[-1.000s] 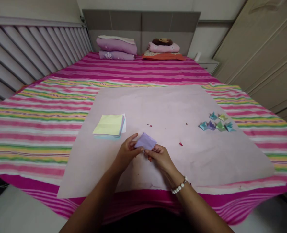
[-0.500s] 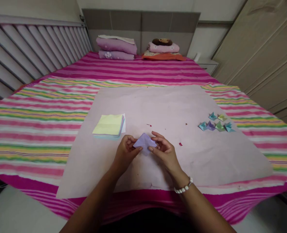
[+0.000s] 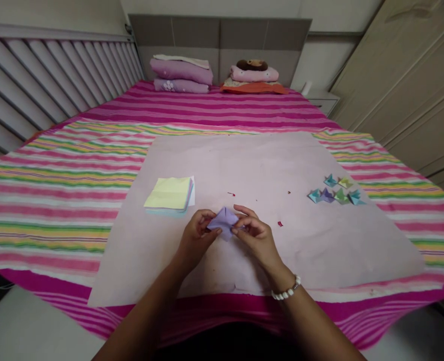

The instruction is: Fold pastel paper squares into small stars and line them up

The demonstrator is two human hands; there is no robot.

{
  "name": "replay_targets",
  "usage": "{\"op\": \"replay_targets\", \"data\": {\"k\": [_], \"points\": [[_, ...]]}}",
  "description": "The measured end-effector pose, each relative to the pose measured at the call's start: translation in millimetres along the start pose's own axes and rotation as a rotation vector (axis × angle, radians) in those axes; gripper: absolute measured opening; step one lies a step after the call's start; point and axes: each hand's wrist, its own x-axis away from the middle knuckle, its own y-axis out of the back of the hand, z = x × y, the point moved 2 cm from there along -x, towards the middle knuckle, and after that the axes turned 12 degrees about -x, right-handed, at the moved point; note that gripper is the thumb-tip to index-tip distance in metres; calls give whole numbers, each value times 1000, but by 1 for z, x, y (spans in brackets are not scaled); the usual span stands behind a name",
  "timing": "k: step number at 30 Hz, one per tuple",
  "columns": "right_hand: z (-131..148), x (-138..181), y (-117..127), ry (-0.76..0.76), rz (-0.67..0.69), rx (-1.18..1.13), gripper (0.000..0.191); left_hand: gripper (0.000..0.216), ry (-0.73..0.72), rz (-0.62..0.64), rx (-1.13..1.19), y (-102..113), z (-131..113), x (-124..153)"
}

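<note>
A small folded sheet of purple origami paper is held between both hands, above the large pale sheet near its front edge. My left hand pinches the paper's left corner, thumb on the near side. On the right side, my right hand grips it between thumb and fingers, with one finger lifted off. The fold's top stands up in a peak with a dark slit. Its underside and the fingertips behind it are hidden.
Left of the hands lies a stack of coloured paper squares, yellow on top. Several folded paper pieces in blue, green and purple sit at the right. Small red scraps dot the sheet, which covers a striped bedspread.
The purple paper has gone from a flat diamond to a shape with its top opened into a peak. My right fingers have shifted slightly over its right side.
</note>
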Motion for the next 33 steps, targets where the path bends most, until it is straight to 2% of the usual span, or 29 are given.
{"op": "replay_targets", "data": {"k": [5,10,14,21,28,33], "points": [[1,0,1,22,44,-10,11,15,-47,30,-34,3,3,1],[0,-1,2,31,40,-19,6,11,-140,29,-39,5,5,0],[1,-1,2,59,64,-50,10,6,-177,29,-69,6,4,0],[3,0,0,90,111,22,17,9,-173,53,-85,7,1,1],[1,0,2,19,106,21,18,9,-181,64,-126,6,3,1],[-2,2,4,-36,61,-71,20,16,-203,13,-209,7,5,2]]}}
